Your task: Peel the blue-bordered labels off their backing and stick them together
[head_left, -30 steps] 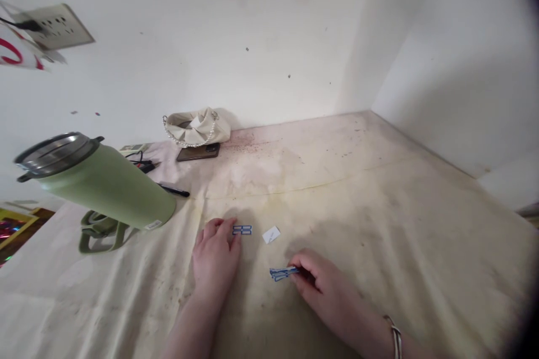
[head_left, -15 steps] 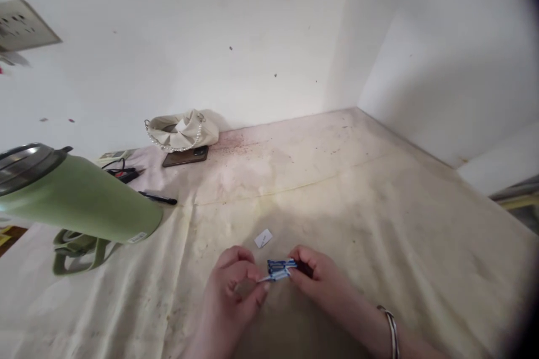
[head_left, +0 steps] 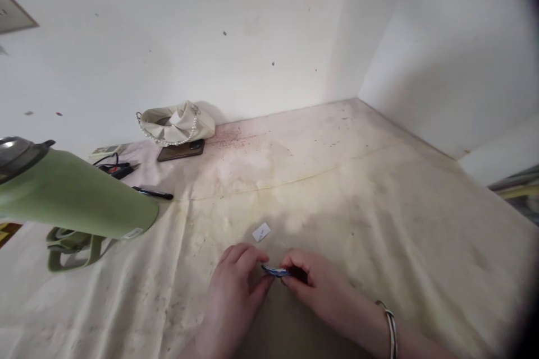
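1. Head view: both bare hands are low over the cloth-covered desk (head_left: 328, 202), close together, with a small blue-edged stack (head_left: 275, 272) between them.
2. Right hand (head_left: 322, 287): thumb and fingers pinched on the stack's right end. Bracelet (head_left: 392, 330) on that wrist.
3. Left hand (head_left: 236, 287): thumb and fingertips closed about the left end, only the middle of the stack showing. Number of pieces in it: cannot tell at this angle.
4. Handling, by judgement: very light; thin card or plastic, bendy rather than stiff, probably smooth enough for layers to slide over one another. Not brittle, though a hard squeeze might crease or bow it.
5. Best hold, I judge: the short ends or long edges, light pinch, thumb opposite fingertips, faces left free so the layers stay even.
6. White slip (head_left: 261, 231) lies flat on the desk just beyond the left fingertips, untouched; small dark print on it, unreadable.
7. Farther off, left side: green bottle (head_left: 84, 196), black pen (head_left: 154, 193), phone (head_left: 180, 151) beside a pale bag (head_left: 202, 123).
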`<state>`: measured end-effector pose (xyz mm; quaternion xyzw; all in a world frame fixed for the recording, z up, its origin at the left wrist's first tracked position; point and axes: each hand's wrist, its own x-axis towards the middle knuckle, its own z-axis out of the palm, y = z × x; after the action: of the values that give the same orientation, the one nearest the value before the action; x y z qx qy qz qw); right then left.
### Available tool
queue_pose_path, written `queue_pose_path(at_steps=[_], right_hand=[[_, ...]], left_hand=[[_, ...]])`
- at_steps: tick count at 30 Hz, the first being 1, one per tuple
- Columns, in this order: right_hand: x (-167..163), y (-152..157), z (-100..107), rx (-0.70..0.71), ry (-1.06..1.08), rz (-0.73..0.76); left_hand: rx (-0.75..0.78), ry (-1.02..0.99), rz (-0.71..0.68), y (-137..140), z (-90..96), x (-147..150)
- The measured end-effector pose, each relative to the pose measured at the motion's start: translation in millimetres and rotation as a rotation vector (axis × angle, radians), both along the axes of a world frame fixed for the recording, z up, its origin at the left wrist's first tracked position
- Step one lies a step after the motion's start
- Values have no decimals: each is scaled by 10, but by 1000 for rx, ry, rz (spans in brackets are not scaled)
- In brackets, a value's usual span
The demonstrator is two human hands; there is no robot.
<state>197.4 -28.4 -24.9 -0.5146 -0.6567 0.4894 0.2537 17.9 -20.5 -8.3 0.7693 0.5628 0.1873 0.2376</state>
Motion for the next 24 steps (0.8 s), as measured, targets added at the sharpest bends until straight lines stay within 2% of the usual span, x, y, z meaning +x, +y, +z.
queue_pose_path(at_steps=[3, 7, 11, 18, 24], right_hand=[[21, -5, 40, 78, -7, 3], [62, -10, 61, 217, -41, -60], [70, -11, 30, 193, -88, -100], [58, 7, 23, 220, -110, -45], [52, -4, 31, 214, -75, -13]], left_hand=[[-9, 11, -32, 1, -2, -1], [32, 149, 38, 30, -3, -14], [35, 184, 22, 52, -2, -2], [51, 183, -22, 52, -36, 22], [-1, 16, -2, -8, -50, 36]])
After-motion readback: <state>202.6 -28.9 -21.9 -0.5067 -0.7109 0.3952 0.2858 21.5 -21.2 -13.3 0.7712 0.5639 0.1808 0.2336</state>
